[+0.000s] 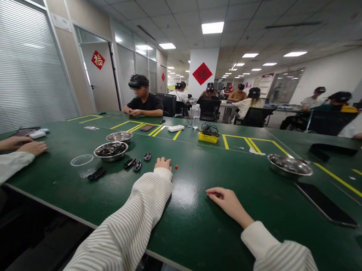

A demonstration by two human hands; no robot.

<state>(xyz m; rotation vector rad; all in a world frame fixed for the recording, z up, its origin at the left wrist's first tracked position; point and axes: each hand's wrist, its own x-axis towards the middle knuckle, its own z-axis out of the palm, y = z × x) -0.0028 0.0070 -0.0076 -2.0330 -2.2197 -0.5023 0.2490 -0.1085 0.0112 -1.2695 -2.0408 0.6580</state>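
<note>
My left hand (163,163) rests on the green table (236,238), stretched forward with its fingers curled under; nothing shows in them. A tiny red bit (176,167) lies just to its right. Small black parts (134,164) sit on the table just left of that hand. My right hand (226,199) lies flat on the table, palm down, fingers stretched to the left, holding nothing. Both arms wear striped sleeves.
Two steel bowls (111,150) stand at the left, one holding black parts, with a clear plastic lid (81,160) nearby. Another steel bowl (289,166) and a black phone (326,204) lie at the right. A neighbour's hands (27,145) rest at the far left. Other people sit further back.
</note>
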